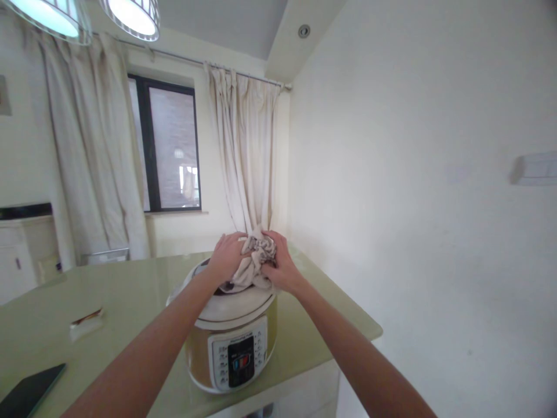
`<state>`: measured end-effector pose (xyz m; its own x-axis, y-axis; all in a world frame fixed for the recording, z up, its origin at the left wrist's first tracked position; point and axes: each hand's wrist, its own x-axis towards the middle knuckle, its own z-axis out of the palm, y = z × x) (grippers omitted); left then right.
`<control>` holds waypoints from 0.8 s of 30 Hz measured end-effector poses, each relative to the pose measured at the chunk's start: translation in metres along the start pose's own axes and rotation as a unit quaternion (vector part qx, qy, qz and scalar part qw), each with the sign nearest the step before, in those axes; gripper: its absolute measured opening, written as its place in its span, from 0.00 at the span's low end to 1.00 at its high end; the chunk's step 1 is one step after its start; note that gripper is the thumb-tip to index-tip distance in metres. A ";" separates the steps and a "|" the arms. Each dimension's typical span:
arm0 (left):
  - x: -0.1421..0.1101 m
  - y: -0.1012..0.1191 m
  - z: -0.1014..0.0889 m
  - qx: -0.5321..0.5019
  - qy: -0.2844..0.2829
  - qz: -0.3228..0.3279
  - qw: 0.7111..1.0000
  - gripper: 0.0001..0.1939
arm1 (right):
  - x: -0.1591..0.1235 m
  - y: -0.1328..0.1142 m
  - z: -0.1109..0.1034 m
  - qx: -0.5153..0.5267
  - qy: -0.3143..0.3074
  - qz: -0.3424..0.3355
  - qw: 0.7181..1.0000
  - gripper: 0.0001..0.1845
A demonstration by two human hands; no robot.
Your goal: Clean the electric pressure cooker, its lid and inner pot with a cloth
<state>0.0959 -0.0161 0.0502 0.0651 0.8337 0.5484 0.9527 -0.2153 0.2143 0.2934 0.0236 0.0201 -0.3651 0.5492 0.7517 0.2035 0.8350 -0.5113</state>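
Observation:
An electric pressure cooker (201, 348) with a white lid and a front panel of buttons stands on the green tabletop. Bunched on top of its lid is a beige cloth (251, 271) with a dark pattern. My left hand (227, 255) grips the cloth from the left side, fingers curled against it. From the right, my right hand (281, 264) closes round the same cloth, thumb toward me. The cloth covers part of the lid, so the middle of the lid is hidden.
The green table (143, 284) ends at a rounded right corner near the white wall (413, 174). A dark flat object (32, 390) lies at the lower left, and a small brown-and-white item (86, 319) beyond it. A curtain (248, 151) hangs behind the table.

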 end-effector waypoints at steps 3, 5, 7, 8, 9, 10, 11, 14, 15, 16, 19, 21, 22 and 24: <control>0.001 -0.007 -0.002 0.034 -0.072 -0.026 0.996 0.18 | -0.016 -0.015 0.018 0.006 -0.049 -0.021 0.999 0.54; 0.004 -0.013 -0.007 -0.056 -0.098 -0.028 0.993 0.22 | -0.018 -0.024 0.023 -0.013 -0.056 -0.022 0.998 0.56; 0.004 -0.023 -0.009 -0.197 -0.077 -0.024 0.977 0.28 | -0.014 -0.020 0.024 -0.032 -0.037 -0.016 0.999 0.51; 0.003 -0.029 -0.008 -0.261 -0.054 -0.027 0.963 0.29 | -0.010 -0.013 0.024 -0.040 -0.027 -0.009 0.999 0.47; 0.000 -0.034 -0.006 -0.306 -0.032 -0.035 0.951 0.30 | -0.004 -0.002 0.023 -0.048 -0.019 0.001 0.999 0.42; -0.002 -0.039 -0.002 -0.326 -0.013 -0.047 0.944 0.30 | 0.003 0.011 0.022 -0.059 -0.011 0.016 0.998 0.37; -0.005 -0.042 0.001 -0.322 0.002 -0.058 0.945 0.30 | 0.010 0.025 0.022 -0.073 -0.003 0.034 0.997 0.32; -0.010 -0.044 0.012 -0.254 0.003 -0.064 0.965 0.30 | 0.039 0.063 0.024 -0.098 -0.014 0.090 0.991 0.17; -0.010 -0.043 0.013 -0.233 0.004 -0.058 0.971 0.31 | 0.050 0.072 0.026 -0.096 -0.035 0.101 0.990 0.13; -0.010 -0.041 0.014 -0.214 0.007 -0.051 0.975 0.31 | 0.060 0.079 0.029 -0.089 -0.061 0.106 0.988 0.10; -0.008 -0.037 0.012 -0.167 0.015 -0.024 0.986 0.26 | 0.085 0.089 0.041 -0.086 -0.126 0.124 0.981 0.07; -0.007 -0.035 0.010 -0.143 0.016 0.000 0.990 0.20 | 0.093 0.089 0.049 -0.090 -0.129 0.154 0.976 0.08; -0.008 -0.035 0.009 -0.132 0.015 0.010 0.991 0.19 | 0.093 0.088 0.051 -0.089 -0.124 0.166 0.974 0.08; -0.009 -0.035 0.009 -0.104 0.020 0.020 0.994 0.19 | 0.087 0.085 0.052 -0.083 -0.104 0.164 0.977 0.09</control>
<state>0.0646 -0.0114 0.0310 0.0848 0.8025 0.5906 0.8670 -0.3515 0.3532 0.2317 0.1405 0.0206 -0.4293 0.7837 0.4488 0.4785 0.6189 -0.6230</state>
